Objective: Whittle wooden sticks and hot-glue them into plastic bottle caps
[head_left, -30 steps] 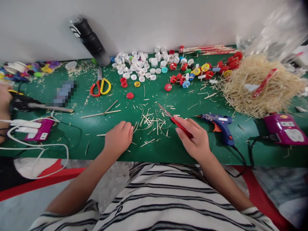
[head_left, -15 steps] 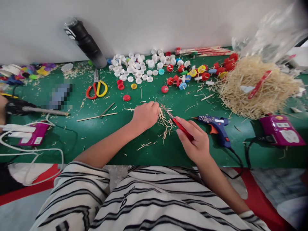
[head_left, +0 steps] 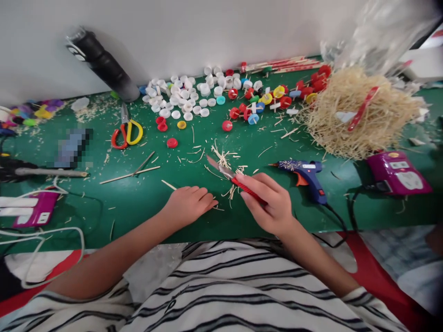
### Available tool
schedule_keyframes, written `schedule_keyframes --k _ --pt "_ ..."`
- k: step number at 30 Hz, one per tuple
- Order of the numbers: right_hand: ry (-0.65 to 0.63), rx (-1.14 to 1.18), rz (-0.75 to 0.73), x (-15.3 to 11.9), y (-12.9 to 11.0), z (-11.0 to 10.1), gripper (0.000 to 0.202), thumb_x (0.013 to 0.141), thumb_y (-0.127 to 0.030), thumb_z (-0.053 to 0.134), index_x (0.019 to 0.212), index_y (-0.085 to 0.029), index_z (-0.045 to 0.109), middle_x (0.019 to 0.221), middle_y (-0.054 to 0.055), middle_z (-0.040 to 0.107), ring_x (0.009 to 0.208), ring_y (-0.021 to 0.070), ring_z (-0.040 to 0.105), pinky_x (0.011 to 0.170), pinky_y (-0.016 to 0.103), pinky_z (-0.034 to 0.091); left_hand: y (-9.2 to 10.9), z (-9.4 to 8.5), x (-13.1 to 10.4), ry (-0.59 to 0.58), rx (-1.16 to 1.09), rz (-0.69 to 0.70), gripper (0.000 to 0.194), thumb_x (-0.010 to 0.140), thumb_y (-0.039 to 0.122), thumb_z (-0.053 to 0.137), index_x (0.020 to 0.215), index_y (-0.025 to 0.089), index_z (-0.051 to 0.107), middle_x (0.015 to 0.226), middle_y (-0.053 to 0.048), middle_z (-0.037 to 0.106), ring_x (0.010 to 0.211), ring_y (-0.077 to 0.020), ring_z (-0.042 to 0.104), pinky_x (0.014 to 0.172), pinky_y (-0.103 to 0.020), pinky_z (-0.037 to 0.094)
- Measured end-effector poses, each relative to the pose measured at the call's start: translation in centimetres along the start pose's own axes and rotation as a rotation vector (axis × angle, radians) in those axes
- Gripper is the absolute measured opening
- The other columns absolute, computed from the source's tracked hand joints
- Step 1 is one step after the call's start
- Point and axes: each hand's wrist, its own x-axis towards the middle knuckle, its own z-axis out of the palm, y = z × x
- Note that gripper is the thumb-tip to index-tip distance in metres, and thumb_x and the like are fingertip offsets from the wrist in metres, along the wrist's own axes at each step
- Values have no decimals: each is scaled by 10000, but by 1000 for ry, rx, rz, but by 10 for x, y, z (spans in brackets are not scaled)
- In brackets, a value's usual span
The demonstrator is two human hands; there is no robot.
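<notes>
My right hand (head_left: pixel 270 203) grips the red handle of a knife (head_left: pixel 247 188), its blade pointing up and left over the table. Pale wood shavings (head_left: pixel 223 158) lie scattered beneath and around the blade. Closer to the table's front edge, my left hand (head_left: pixel 188 206) is closed on a thin wooden stick (head_left: pixel 169 185). One end of the stick pokes out at the hand's left; the fingers hide most of the rest. The knife and my left hand are apart.
White bottle caps (head_left: pixel 183 99), coloured caps on sticks (head_left: pixel 254 119) and a heap of shavings (head_left: pixel 360 115) lie along the back. Scissors (head_left: pixel 126 131) and a black bottle (head_left: pixel 104 64) are left; a glue gun (head_left: pixel 308 175) and purple power block (head_left: pixel 398 173) are right.
My left hand has moved left and toward me, away from the shavings, with the stick. The knife in my right hand has swung further left. The view has shifted slightly.
</notes>
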Motion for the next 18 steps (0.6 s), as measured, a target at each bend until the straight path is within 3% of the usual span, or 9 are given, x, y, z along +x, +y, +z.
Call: schedule_keyframes --k 6,7,10,14,18 --pt "-7 -19 -22 -1 2 0 497 1017 -130 588 1475 -305 665 954 35 683 732 134 625 646 274 561 -21 24 72 -89 -12 -68 403 1075 212 414 827 214 731 735 -59 694 694 -201 625 580 -351 267" --pt "-10 -15 -25 -1 2 0 496 1017 -128 586 1474 -303 664 946 32 679 738 134 628 655 273 565 -25 27 83 -115 -16 -103 403 1087 218 387 896 217 742 807 -68 718 770 -213 653 607 -353 290" --pt "-36 2 -23 -2 3 1 512 1016 -121 585 1487 -312 647 957 26 676 756 129 636 675 269 569 -34 29 104 -114 -16 -221 479 1110 307 347 841 192 727 760 -91 705 719 -218 638 583 -359 251" --pt "-82 -1 -33 -5 4 3 548 1010 -115 588 1515 -324 619 988 36 684 783 139 634 682 280 560 -30 13 99 -63 -57 -296 531 1112 457 342 864 175 718 807 -101 728 734 -211 652 591 -357 277" --pt "-110 -14 -61 -6 6 6 575 1008 -125 582 1540 -344 593 1024 39 703 800 145 645 696 284 571 -9 -8 83 -163 -153 -223 308 1008 438 551 880 200 698 786 -66 704 760 -218 664 583 -352 293"
